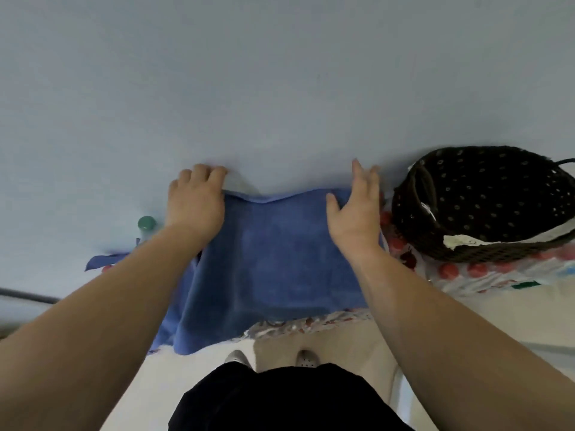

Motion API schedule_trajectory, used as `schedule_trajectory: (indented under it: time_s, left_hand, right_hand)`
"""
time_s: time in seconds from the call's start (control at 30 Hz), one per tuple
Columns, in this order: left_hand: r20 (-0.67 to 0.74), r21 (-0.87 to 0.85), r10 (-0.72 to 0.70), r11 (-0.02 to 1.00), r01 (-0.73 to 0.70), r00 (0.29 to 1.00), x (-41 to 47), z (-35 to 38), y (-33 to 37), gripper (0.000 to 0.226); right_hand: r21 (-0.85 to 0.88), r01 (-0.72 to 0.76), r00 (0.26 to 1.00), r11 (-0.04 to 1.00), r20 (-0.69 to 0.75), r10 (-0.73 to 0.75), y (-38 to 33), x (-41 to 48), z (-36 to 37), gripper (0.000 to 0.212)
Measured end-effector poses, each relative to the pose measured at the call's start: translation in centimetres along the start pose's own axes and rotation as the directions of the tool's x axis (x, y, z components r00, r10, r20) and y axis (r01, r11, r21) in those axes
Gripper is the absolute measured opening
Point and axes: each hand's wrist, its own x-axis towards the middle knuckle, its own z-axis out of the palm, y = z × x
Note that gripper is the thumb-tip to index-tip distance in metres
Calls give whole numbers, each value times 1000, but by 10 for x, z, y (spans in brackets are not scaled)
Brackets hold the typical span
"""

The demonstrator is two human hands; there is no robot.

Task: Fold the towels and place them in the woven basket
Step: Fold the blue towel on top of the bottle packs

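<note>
A blue towel [273,259] lies spread on a surface in front of me, its near part hanging over the front edge at the left. My left hand [196,200] rests on the towel's far left corner with its fingers curled over the edge. My right hand [354,209] lies on the far right corner, fingers stretched out and thumb apart. A dark woven basket [485,200] stands tilted at the right, next to the towel, with some white material at its near rim.
A pale blue wall [280,73] rises right behind the towel. A green-capped bottle [146,223] stands at the left by my left wrist. Packed bottles with red caps [466,270] sit under the basket. White floor and my shoes [306,357] show below.
</note>
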Motion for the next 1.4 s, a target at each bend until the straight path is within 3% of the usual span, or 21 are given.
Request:
schedule_trajectory:
  time_s: [0.1, 0.2, 0.3, 0.63, 0.77, 0.87, 0.97, 1.07, 1.17, 1.3, 1.4]
  left_hand:
    - [55, -54, 29, 998, -26, 998, -35, 27, 29, 44]
    - [224, -141, 86, 989, -55, 971, -82, 51, 55, 64]
    - [374, -110, 77, 993, -38, 924, -100, 71, 61, 86]
    - [428, -63, 186, 982, -176, 885, -50, 84, 69, 97]
    - [368, -115, 197, 980, -166, 909, -63, 73, 64, 90]
    - [220, -130, 51, 991, -23, 974, -90, 59, 47, 76]
    - [100, -92, -140, 985, 149, 985, -124, 48, 19, 64]
    - [64, -14, -319, 947, 321, 945, -154, 36, -1, 59]
    - [49, 27, -494, 870, 493, 868, -174, 29, -11, 46]
    - [99, -3, -629, 775, 632, 771, -189, 26, -23, 30]
    - [125, -39, -625, 773, 633, 771, -186, 24, -31, 13]
  right_hand:
    - [-386, 78, 956, 919, 290, 41, 22, -24, 28, 83]
    - [-556, 147, 932, 818, 355, 74, 47, -41, 40, 86]
    - [-610, 226, 923, 760, 383, 34, 58, -35, 39, 86]
    - [-651, 208, 932, 730, 359, 55, 76, -8, 22, 94]
    - [-648, 212, 927, 731, 371, 60, 78, -6, 15, 95]
    - [-643, 297, 920, 706, 391, -31, 65, -10, 15, 91]
    - [-520, 497, 833, 694, 510, -214, 29, -27, 31, 86]
    - [-344, 639, 700, 688, 631, -335, -10, -55, 58, 84]
    - [-283, 706, 613, 649, 703, -360, -26, -75, 83, 82]
    - [-316, 749, 573, 583, 751, -328, -18, -85, 99, 80]
    - [-341, 762, 579, 551, 741, -341, -13, -86, 99, 81]
